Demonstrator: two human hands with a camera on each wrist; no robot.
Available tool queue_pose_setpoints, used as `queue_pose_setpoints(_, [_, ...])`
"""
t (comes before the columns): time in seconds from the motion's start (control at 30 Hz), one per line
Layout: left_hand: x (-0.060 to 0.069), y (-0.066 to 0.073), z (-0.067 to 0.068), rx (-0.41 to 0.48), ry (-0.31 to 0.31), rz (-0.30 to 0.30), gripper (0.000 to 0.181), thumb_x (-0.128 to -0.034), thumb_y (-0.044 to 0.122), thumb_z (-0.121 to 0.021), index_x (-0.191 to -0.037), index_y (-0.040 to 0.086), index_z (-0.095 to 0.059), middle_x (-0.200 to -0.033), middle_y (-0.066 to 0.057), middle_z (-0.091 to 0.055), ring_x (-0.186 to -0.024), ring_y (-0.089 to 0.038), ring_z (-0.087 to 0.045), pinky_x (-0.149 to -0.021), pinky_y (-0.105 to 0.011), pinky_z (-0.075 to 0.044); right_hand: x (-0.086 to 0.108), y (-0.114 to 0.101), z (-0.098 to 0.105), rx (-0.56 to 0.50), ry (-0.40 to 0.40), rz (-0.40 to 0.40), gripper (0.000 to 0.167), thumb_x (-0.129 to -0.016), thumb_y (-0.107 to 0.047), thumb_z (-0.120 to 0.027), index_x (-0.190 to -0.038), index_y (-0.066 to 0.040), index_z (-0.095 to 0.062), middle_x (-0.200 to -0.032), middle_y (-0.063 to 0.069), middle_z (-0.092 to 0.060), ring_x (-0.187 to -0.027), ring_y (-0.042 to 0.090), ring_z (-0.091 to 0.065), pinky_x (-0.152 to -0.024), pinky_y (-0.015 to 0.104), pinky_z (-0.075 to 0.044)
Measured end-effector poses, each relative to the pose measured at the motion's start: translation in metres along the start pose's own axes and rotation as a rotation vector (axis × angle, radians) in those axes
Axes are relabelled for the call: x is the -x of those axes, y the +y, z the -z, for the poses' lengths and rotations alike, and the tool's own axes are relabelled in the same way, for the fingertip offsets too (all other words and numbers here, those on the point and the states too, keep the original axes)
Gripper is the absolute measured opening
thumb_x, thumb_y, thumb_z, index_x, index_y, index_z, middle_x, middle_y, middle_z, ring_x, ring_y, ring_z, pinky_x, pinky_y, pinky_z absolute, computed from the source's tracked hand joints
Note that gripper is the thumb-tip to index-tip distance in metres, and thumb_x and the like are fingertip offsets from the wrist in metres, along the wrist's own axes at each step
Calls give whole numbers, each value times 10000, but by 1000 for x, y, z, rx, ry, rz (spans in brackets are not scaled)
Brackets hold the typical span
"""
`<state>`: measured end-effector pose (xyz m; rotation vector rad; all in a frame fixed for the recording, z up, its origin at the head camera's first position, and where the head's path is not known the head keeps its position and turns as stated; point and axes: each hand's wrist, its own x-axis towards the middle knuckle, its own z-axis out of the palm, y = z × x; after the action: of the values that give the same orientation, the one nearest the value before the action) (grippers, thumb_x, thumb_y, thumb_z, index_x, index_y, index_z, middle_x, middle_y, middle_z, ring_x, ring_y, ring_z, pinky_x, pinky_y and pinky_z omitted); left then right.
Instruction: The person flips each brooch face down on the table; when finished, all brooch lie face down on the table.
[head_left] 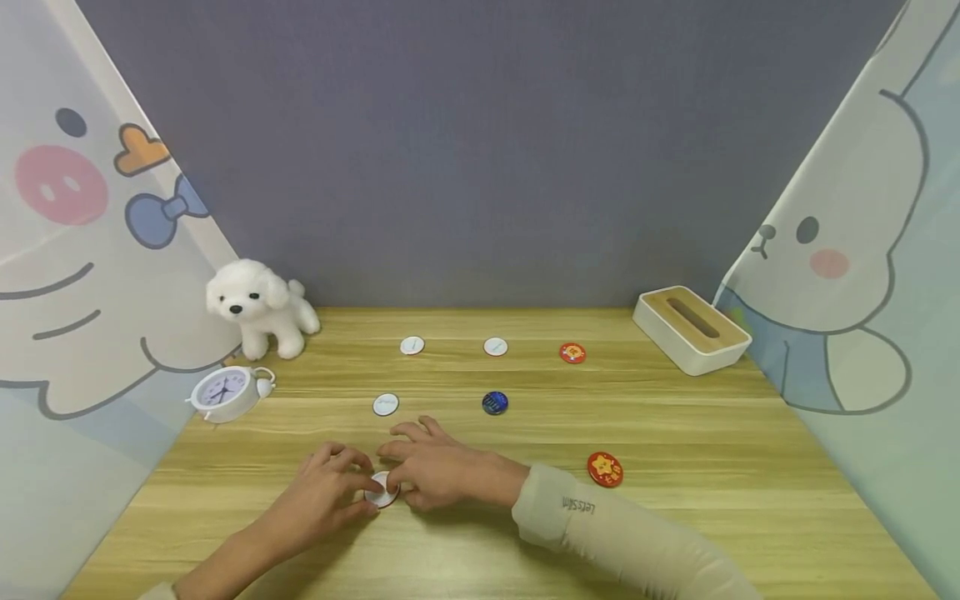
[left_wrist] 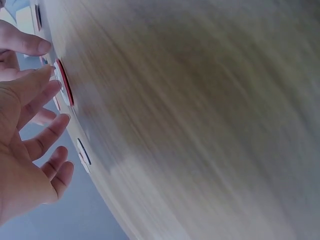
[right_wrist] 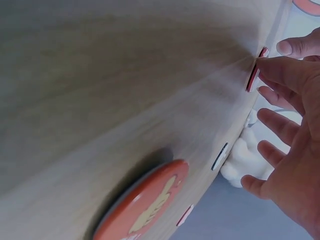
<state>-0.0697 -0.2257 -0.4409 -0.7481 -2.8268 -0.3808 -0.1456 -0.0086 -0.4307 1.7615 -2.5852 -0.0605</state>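
Observation:
A round pin badge [head_left: 382,492] with a white back and red rim lies near the front left of the wooden table, its middle partly hidden by fingertips. From its left side my left hand [head_left: 330,490] holds it between thumb and index finger. On the opposite side my right hand [head_left: 442,468] has thumb and index finger at the badge, other fingers spread outward. Both wrist views show the badge edge-on, in the left one as a red-rimmed disc [left_wrist: 64,82] at the fingertips. A white-backed badge [head_left: 386,405] and a blue badge [head_left: 495,403] lie beyond the hands.
Two white-backed badges, a left one [head_left: 412,345] and a right one [head_left: 496,347], lie farther back beside a red badge [head_left: 573,353]. A red star badge [head_left: 604,470] lies near the right sleeve. A plush dog [head_left: 258,308], an alarm clock [head_left: 228,393] and a tissue box [head_left: 692,330] flank them.

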Motion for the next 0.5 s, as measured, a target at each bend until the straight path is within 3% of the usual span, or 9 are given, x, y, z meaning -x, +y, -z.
queue_pose_setpoints(0.33, [-1,-3,-7,32,78,-14,185,-758,363,-850,-899,362,-732,-1059,134,-644,-1029,-137,-499,-866,-467,-420,23,21,15,-79,17,-58,291,-941,-324,-648,-1225,-382,-679,-1560,-76,-438,-1486,248,-320,-1178,546,-285])
queue_pose_setpoints(0.5, [-17,-7,-7,69,109,-20,190,-815,337,-821,-989,304,-752,-1099,90,-669,-1053,-143,-511,-874,-449,-440,47,51,29,-196,63,-142,299,-953,-305,-625,-1247,-303,-681,-1557,-20,-449,-1481,276,-324,-1186,551,-258])
